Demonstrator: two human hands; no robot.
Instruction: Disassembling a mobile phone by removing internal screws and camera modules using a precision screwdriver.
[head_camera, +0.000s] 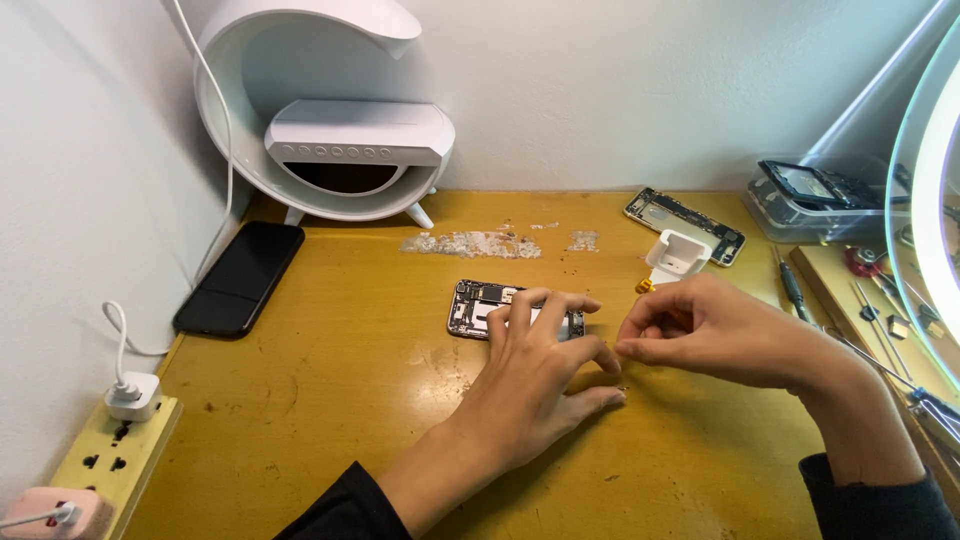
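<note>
Yellow worktable (330, 400) is being occupied by an opened phone chassis (480, 305) — back already off, internals exposed — which is being steadied under the spread left hand (535, 375), while the right hand (700, 330) is being pinched shut on something too small to tell.

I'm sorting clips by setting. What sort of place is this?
Probably a small phone repair bench. The left hand rests on an opened phone on a yellow table; a second stripped phone frame and screwdrivers lie at the right.
</note>
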